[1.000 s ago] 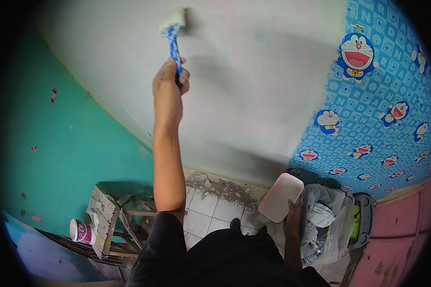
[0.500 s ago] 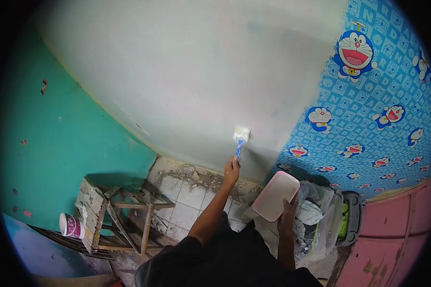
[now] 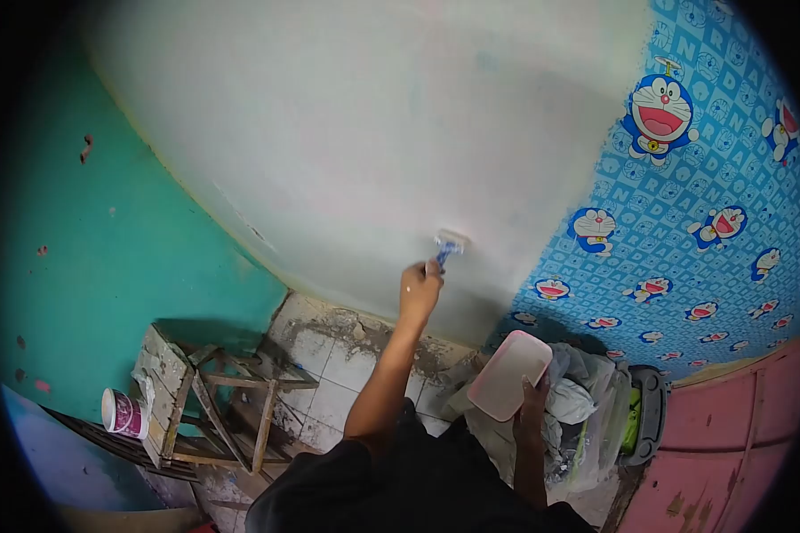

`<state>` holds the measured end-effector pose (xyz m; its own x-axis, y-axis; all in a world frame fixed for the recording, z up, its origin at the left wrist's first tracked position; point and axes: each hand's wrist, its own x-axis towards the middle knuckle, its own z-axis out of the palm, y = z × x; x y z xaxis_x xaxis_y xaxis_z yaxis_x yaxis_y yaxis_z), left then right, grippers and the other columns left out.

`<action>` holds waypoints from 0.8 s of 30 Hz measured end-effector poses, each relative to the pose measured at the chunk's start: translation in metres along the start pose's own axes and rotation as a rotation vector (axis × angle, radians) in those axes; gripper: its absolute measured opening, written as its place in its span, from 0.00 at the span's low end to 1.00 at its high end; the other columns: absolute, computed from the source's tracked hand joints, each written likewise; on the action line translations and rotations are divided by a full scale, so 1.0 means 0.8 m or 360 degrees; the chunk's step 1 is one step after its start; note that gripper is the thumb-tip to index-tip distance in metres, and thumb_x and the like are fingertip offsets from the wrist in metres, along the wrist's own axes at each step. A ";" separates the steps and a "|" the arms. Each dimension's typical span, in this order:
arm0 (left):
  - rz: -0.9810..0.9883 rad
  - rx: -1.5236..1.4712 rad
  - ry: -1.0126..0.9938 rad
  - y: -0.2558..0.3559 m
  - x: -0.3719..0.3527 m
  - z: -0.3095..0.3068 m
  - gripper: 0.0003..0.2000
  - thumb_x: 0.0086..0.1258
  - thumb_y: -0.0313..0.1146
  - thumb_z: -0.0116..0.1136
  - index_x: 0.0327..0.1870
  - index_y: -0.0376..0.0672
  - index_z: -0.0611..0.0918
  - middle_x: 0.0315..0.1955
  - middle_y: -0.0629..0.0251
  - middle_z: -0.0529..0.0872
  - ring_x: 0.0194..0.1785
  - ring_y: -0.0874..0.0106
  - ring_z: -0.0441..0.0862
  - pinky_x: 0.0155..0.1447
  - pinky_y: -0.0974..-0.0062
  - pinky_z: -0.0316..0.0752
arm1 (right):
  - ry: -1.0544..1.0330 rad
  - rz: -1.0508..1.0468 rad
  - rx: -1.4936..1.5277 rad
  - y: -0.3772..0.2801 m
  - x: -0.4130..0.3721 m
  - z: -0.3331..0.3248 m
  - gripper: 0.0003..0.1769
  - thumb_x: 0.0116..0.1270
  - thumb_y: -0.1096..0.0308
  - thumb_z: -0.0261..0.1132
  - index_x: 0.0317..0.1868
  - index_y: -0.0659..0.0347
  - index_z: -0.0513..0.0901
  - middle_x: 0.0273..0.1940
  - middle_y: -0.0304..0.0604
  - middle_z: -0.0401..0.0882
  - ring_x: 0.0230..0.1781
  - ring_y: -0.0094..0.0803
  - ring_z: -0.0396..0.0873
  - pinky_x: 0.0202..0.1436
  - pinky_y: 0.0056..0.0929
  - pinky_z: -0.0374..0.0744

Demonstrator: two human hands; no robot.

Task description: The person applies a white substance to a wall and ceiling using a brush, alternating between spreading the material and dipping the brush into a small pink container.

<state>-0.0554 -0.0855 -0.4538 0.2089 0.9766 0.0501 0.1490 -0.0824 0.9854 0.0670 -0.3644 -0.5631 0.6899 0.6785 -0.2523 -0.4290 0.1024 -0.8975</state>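
My left hand [image 3: 420, 291] is closed around the blue handle of a paintbrush [image 3: 452, 243]. The brush's pale bristles are at the lower part of a whitish wall [image 3: 356, 151], with the handle slanting down to my fist. Lower and to the right, my right hand [image 3: 532, 398] grips the side of a shallow plastic container [image 3: 508, 377] with a pinkish rim. It is tilted so its pale inside faces me. Patterned blue paper [image 3: 653, 235] with cartoon cats covers the wall on the right.
A worn wooden step stool [image 3: 231, 380] stands at left, with a white and purple paint bucket [image 3: 124, 414] on it. Clear plastic bags [image 3: 587, 391] and a grey bin [image 3: 653, 416] lie right of the container. A green wall [image 3: 151, 258] and pink panels [image 3: 711, 444] flank the space.
My left hand has moved up and slightly left, and the brush handle now leans right instead of nearly upright. My right hand keeps the container in much the same place.
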 end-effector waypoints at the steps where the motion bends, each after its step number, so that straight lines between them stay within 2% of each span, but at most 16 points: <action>1: 0.0005 -0.0051 0.0004 0.045 0.000 -0.005 0.20 0.76 0.40 0.50 0.29 0.30 0.82 0.15 0.66 0.76 0.20 0.78 0.69 0.26 0.72 0.62 | -0.0013 -0.0021 -0.0032 0.008 0.003 -0.004 0.39 0.72 0.69 0.58 0.77 0.67 0.49 0.74 0.53 0.55 0.75 0.40 0.57 0.75 0.37 0.60; 3: 0.0111 -0.0134 -0.0045 0.115 -0.001 -0.015 0.20 0.77 0.40 0.49 0.29 0.31 0.82 0.14 0.69 0.74 0.19 0.80 0.66 0.25 0.75 0.60 | -0.0050 -0.0314 -0.0451 0.023 0.007 -0.014 0.37 0.72 0.69 0.58 0.77 0.64 0.50 0.73 0.52 0.57 0.73 0.40 0.60 0.73 0.39 0.63; 4: 0.0181 -0.0163 -0.0039 0.149 -0.005 -0.019 0.21 0.77 0.40 0.48 0.29 0.32 0.83 0.15 0.70 0.74 0.19 0.81 0.65 0.25 0.75 0.59 | -0.0074 -0.0584 -0.0839 0.031 0.007 -0.022 0.36 0.72 0.69 0.58 0.77 0.61 0.52 0.72 0.51 0.59 0.71 0.40 0.63 0.71 0.40 0.66; 5: 0.0248 -0.0192 -0.0033 0.177 -0.009 -0.023 0.21 0.78 0.40 0.48 0.29 0.32 0.83 0.15 0.71 0.73 0.19 0.82 0.65 0.25 0.76 0.58 | -0.0108 -0.0687 -0.0961 0.031 0.003 -0.024 0.36 0.72 0.69 0.58 0.76 0.60 0.52 0.72 0.50 0.60 0.70 0.40 0.64 0.70 0.41 0.68; 6: 0.0346 -0.0205 -0.0038 0.199 -0.011 -0.027 0.20 0.79 0.41 0.48 0.33 0.33 0.83 0.16 0.74 0.71 0.19 0.83 0.62 0.23 0.79 0.55 | -0.0134 -0.0795 -0.1080 0.031 -0.002 -0.026 0.36 0.72 0.69 0.58 0.76 0.59 0.53 0.72 0.50 0.60 0.70 0.40 0.65 0.69 0.42 0.69; 9: 0.0561 -0.0321 -0.0022 0.242 -0.012 -0.034 0.20 0.81 0.44 0.47 0.40 0.33 0.83 0.17 0.77 0.68 0.19 0.86 0.58 0.23 0.83 0.51 | -0.0116 -0.0468 -0.0464 0.005 -0.015 0.001 0.36 0.72 0.70 0.58 0.77 0.58 0.53 0.72 0.49 0.59 0.70 0.40 0.64 0.70 0.42 0.68; 11: 0.0604 -0.0395 0.0003 0.243 -0.010 -0.032 0.20 0.81 0.45 0.46 0.42 0.34 0.82 0.18 0.77 0.68 0.19 0.86 0.57 0.23 0.83 0.51 | 0.0036 -0.0020 0.0153 -0.003 -0.014 0.013 0.37 0.71 0.70 0.58 0.77 0.58 0.53 0.72 0.49 0.59 0.71 0.40 0.64 0.70 0.41 0.67; 13: 0.0559 -0.0435 0.0022 0.221 -0.004 -0.026 0.21 0.82 0.46 0.45 0.44 0.35 0.81 0.19 0.77 0.68 0.20 0.86 0.57 0.23 0.84 0.50 | 0.0071 -0.0041 0.0093 0.004 -0.011 0.007 0.38 0.71 0.70 0.58 0.77 0.58 0.52 0.72 0.48 0.59 0.71 0.40 0.63 0.71 0.40 0.67; 14: 0.0534 -0.0406 -0.0014 0.191 0.004 -0.022 0.20 0.82 0.47 0.45 0.43 0.37 0.81 0.20 0.77 0.69 0.20 0.87 0.58 0.24 0.84 0.51 | 0.0096 -0.0045 0.0064 0.008 -0.012 0.003 0.38 0.71 0.69 0.58 0.78 0.58 0.52 0.72 0.48 0.59 0.72 0.40 0.62 0.71 0.40 0.66; 16: 0.0431 -0.0261 0.0009 0.120 0.016 -0.005 0.22 0.82 0.48 0.44 0.31 0.39 0.74 0.18 0.73 0.69 0.21 0.83 0.61 0.26 0.80 0.58 | 0.0115 -0.0029 0.0051 0.006 -0.019 -0.003 0.39 0.71 0.70 0.59 0.78 0.62 0.49 0.73 0.51 0.58 0.73 0.40 0.61 0.73 0.39 0.62; 17: 0.0493 -0.0138 0.0045 0.076 0.018 0.005 0.21 0.82 0.47 0.44 0.29 0.40 0.71 0.20 0.71 0.69 0.24 0.79 0.64 0.29 0.76 0.61 | 0.0122 -0.0030 0.0047 0.003 -0.020 -0.003 0.40 0.72 0.70 0.59 0.78 0.64 0.48 0.74 0.52 0.57 0.73 0.41 0.60 0.74 0.38 0.60; 18: 0.0600 -0.0022 0.0079 0.010 0.026 0.016 0.20 0.82 0.49 0.43 0.38 0.42 0.78 0.22 0.76 0.71 0.23 0.85 0.63 0.26 0.83 0.60 | 0.0129 -0.0026 0.0069 0.001 -0.021 -0.004 0.40 0.71 0.70 0.59 0.78 0.64 0.48 0.74 0.52 0.57 0.73 0.41 0.59 0.74 0.38 0.60; 19: 0.0622 0.0016 0.0082 -0.039 0.023 0.028 0.20 0.82 0.48 0.42 0.36 0.42 0.76 0.21 0.76 0.70 0.23 0.85 0.64 0.27 0.82 0.61 | 0.0135 -0.0024 0.0088 0.000 -0.023 -0.004 0.40 0.71 0.70 0.59 0.78 0.64 0.48 0.74 0.52 0.57 0.73 0.40 0.59 0.74 0.38 0.60; 20: 0.0492 -0.0047 0.0052 -0.092 0.018 0.041 0.20 0.83 0.48 0.41 0.34 0.42 0.74 0.21 0.75 0.69 0.24 0.84 0.64 0.27 0.81 0.61 | 0.0142 -0.0020 0.0105 0.001 -0.023 -0.005 0.41 0.71 0.70 0.59 0.78 0.64 0.48 0.74 0.51 0.57 0.74 0.40 0.59 0.74 0.38 0.59; 22: 0.0421 -0.0025 0.0088 -0.198 0.002 0.066 0.20 0.83 0.47 0.41 0.34 0.42 0.74 0.21 0.75 0.69 0.24 0.82 0.64 0.28 0.79 0.61 | 0.0112 -0.0040 0.0065 0.008 -0.022 -0.015 0.41 0.71 0.71 0.59 0.78 0.64 0.48 0.74 0.51 0.56 0.74 0.40 0.58 0.75 0.38 0.59; 24: 0.0114 0.0008 -0.0084 -0.267 -0.023 0.073 0.20 0.83 0.44 0.39 0.33 0.37 0.71 0.22 0.64 0.70 0.27 0.71 0.67 0.34 0.68 0.66 | 0.0085 -0.0051 0.0038 0.014 -0.018 -0.019 0.40 0.70 0.71 0.59 0.78 0.62 0.48 0.74 0.50 0.56 0.74 0.40 0.58 0.74 0.38 0.60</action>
<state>-0.0348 -0.0977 -0.6746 0.2699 0.9564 0.1117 0.1363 -0.1528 0.9788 0.0611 -0.3845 -0.5750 0.7336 0.6346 -0.2430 -0.4192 0.1413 -0.8968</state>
